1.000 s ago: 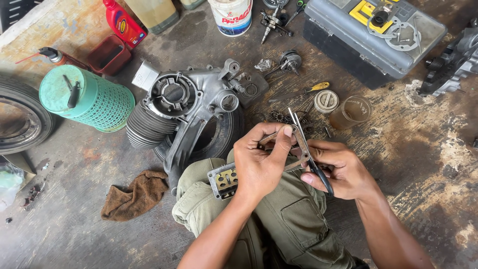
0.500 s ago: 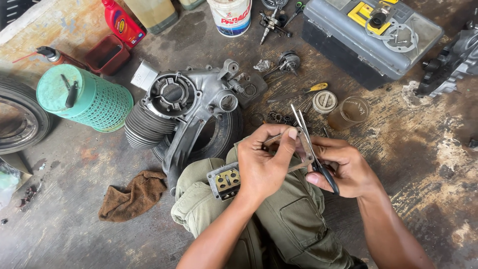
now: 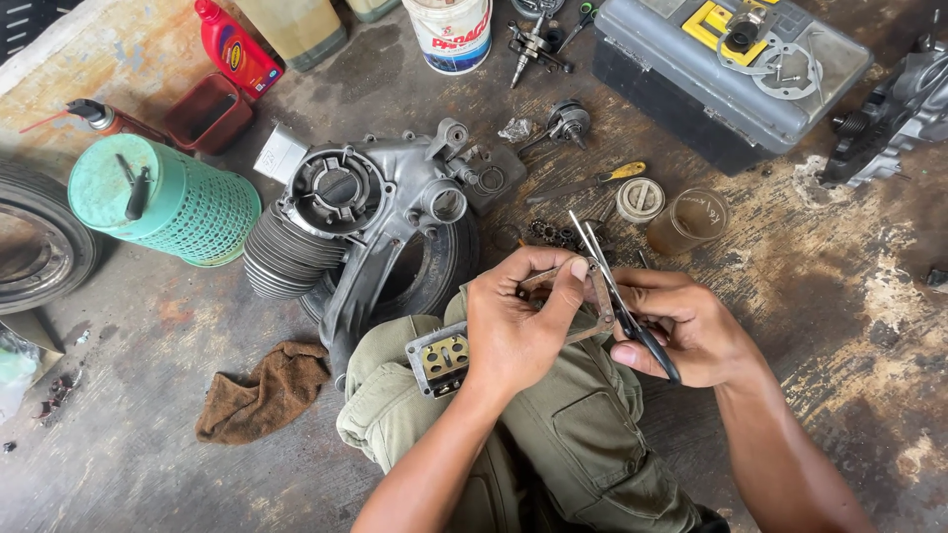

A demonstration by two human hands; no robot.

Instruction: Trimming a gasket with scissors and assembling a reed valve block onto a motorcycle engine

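My left hand [image 3: 513, 321] pinches a thin flat piece of gasket material [image 3: 597, 306] over my knee. My right hand [image 3: 686, 331] grips a pair of black-handled scissors [image 3: 612, 286], their open blades pointing up and away across the piece. A small square metal reed-valve block [image 3: 441, 359] rests on my olive-green trouser leg [image 3: 563, 434], just below my left wrist. A grey engine casing with a finned cylinder [image 3: 355, 217] lies on the floor just beyond my knee.
Around me on the stained concrete floor: a green mesh basket [image 3: 163, 202], a brown rag [image 3: 262, 390], a tyre [image 3: 35, 242], a red oil bottle [image 3: 235, 47], a white bucket [image 3: 451, 32], a grey toolbox [image 3: 731, 69], a screwdriver [image 3: 592, 180], a jar [image 3: 689, 219] and another engine part [image 3: 889, 109].
Both hands stay over my knee. The scissors have tilted slightly and their blades have worked further along the thin piece; my left fingers have shifted their pinch.
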